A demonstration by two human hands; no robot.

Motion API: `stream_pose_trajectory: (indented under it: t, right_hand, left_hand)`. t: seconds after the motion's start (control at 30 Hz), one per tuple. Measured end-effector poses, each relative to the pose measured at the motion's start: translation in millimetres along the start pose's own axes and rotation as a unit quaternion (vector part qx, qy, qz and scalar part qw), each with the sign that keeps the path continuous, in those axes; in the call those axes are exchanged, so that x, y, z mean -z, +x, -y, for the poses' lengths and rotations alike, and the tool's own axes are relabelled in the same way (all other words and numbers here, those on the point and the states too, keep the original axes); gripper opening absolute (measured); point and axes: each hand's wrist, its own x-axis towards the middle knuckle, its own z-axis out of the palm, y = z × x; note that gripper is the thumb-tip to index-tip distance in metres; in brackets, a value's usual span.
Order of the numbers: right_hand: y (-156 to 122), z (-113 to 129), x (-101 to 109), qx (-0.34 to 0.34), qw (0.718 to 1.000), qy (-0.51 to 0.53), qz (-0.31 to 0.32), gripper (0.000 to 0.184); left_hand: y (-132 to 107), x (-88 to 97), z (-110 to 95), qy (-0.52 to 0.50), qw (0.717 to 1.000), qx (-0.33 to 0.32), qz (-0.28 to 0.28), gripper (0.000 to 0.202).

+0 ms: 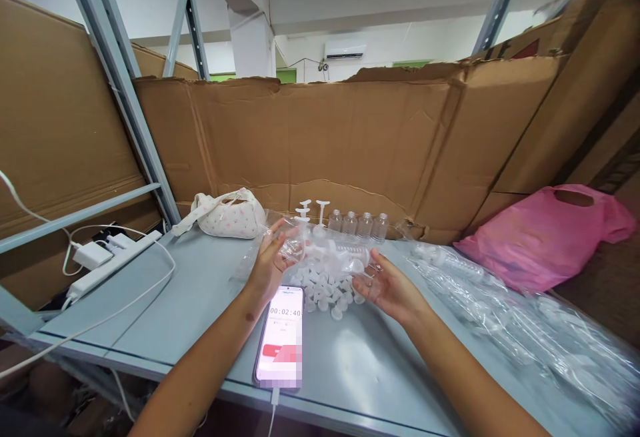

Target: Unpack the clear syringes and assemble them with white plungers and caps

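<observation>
Between my hands, above the table, is a clear plastic bag (305, 250) with a large clear syringe (350, 250) lying sideways in it. My left hand (273, 260) grips the bag at its left end, the fingers partly behind the film. At the right end my right hand (383, 287) holds the bagged syringe between thumb and fingers. Beneath lies a pile of small white plastic caps (325, 290). Behind stand several clear glass vials (351, 223) in a row, and to their left white syringe plungers (323, 210) point upward.
A phone (280, 337) showing a timer lies near the front edge, cable attached. Bagged syringes (490, 303) cover the table's right side, beside a pink bag (545, 240). A white pouch (233, 213) and a power strip (113, 267) are left. Cardboard (320, 137) walls the back.
</observation>
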Motion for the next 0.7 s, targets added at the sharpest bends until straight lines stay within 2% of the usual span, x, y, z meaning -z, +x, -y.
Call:
stream_pose_trajectory:
  t: [0.13,0.2,0.27,0.33,0.37,0.43,0.53,0.63,0.7]
  right_hand:
    - [5.4,10.8,9.7,0.029,0.999,0.006,-0.033,0.016]
    - [6.9,16.1,14.1,0.051,0.997,-0.005,-0.053,0.018]
    - [7.4,20.9,17.5,0.070,0.995,-0.024,-0.059,0.019]
    - [7.1,25.0,20.1,0.084,0.994,-0.046,-0.055,0.018]
    - [6.9,26.7,21.2,0.090,0.993,-0.058,-0.053,0.018]
    - [6.3,29.9,23.2,0.102,0.991,-0.077,-0.046,0.017]
    - [5.4,33.9,26.0,0.106,0.988,-0.104,-0.030,0.014]
    - [5.1,37.4,28.8,0.087,0.988,-0.127,-0.028,0.011]
    - [5.5,39.1,30.9,0.075,0.988,-0.136,-0.022,0.011]
  left_hand:
    - [6.1,6.4,4.9,0.059,0.996,-0.032,-0.062,0.049]
    - [10.4,11.6,8.0,0.122,0.983,-0.085,-0.109,0.050]
    - [13.2,15.7,10.5,0.205,0.951,-0.183,-0.139,0.044]
    - [13.7,17.7,11.6,0.293,0.910,-0.267,-0.123,0.027]
    - [13.2,17.9,11.7,0.323,0.898,-0.281,-0.100,0.019]
    - [11.2,16.9,11.2,0.346,0.906,-0.238,-0.047,0.014]
    - [8.0,13.9,9.4,0.331,0.939,-0.081,0.033,0.021]
    - [6.3,11.7,6.8,0.299,0.944,0.075,0.119,0.032]
    - [6.0,11.2,5.7,0.252,0.946,0.135,0.154,0.038]
